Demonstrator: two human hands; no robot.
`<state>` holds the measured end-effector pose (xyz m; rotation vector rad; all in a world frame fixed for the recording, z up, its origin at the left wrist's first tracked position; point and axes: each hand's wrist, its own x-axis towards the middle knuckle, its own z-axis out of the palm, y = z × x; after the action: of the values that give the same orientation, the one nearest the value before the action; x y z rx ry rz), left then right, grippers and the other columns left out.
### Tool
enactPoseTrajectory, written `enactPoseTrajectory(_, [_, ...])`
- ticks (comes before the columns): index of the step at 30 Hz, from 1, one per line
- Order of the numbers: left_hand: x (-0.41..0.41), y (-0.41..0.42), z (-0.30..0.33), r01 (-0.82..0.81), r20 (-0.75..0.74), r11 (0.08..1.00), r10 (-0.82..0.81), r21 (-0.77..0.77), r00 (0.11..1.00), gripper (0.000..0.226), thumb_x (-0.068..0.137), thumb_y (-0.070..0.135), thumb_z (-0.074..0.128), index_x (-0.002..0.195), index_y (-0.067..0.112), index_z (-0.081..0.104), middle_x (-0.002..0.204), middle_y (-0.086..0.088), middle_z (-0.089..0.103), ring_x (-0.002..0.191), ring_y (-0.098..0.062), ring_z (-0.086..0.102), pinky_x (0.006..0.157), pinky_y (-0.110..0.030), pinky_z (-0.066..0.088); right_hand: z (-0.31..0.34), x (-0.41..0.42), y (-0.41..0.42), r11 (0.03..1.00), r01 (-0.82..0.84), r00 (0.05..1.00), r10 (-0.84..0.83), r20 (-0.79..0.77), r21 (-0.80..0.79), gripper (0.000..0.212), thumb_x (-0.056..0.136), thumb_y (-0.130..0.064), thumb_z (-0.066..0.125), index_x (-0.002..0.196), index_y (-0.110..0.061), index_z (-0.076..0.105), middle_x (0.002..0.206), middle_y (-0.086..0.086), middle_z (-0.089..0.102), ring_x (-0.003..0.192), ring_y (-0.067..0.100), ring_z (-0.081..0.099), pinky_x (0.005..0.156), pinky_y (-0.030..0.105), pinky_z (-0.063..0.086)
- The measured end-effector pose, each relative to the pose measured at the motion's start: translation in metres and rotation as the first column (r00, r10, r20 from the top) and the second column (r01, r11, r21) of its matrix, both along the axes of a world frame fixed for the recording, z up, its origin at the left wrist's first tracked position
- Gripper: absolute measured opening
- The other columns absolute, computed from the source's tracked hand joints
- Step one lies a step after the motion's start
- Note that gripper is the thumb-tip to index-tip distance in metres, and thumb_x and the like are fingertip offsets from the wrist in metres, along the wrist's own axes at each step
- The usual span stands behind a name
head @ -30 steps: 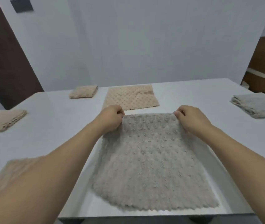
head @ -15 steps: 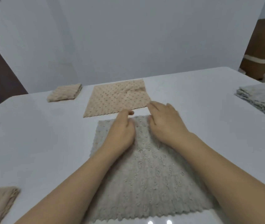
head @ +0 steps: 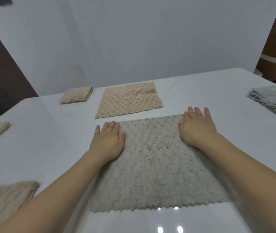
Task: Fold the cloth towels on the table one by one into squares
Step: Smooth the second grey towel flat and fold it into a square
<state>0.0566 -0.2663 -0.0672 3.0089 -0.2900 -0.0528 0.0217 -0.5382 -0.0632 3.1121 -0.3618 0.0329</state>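
Both hands, left hand [head: 107,142] and right hand [head: 196,126], press flat with straight fingers on the grey towel's [head: 154,167] far corners on the bench [head: 50,140].

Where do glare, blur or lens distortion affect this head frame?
Head view: lamp glare spots on the glossy table near its front edge; motion blur softens the folded beige towel at lower left; wide-angle bending slants the walls; the grey towel stays sharp.

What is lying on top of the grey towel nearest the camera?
Both hands lie flat on the grey towel: left hand at its far left corner, right hand at its far right. The towel under the palms is hidden.
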Motion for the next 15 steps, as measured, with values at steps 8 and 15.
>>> enactPoseTrajectory(8, [-0.075, -0.013, -0.013, 0.175, 0.003, 0.982, -0.175, -0.07, 0.985, 0.059, 0.105, 0.045, 0.014, 0.159, 0.021, 0.007, 0.167, 0.004, 0.003, 0.152, -0.013, 0.0, 0.124, -0.038, -0.001, -0.009, -0.061, 0.047, 0.95, -0.26, 0.963, 0.268, -0.024, 0.172, 0.059, 0.103, -0.041, 0.012, 0.156, -0.017, 0.002, 0.163, 0.0, -0.004, 0.15, 0.018, -0.003, 0.121, 0.044, -0.002])
enactPoseTrajectory(15, [-0.094, -0.004, 0.015, 0.024, 0.151, 0.999, -0.029, 0.037, 0.988, 0.063, 0.105, 0.041, 0.014, 0.158, 0.008, 0.011, 0.166, -0.007, 0.003, 0.153, -0.023, -0.003, 0.123, -0.045, -0.007, 0.014, -0.083, 0.057, 0.981, -0.169, 0.982, 0.16, 0.1, 0.097, 0.06, 0.103, -0.037, 0.015, 0.155, -0.009, 0.004, 0.163, 0.007, -0.005, 0.15, 0.023, -0.006, 0.12, 0.046, -0.006])
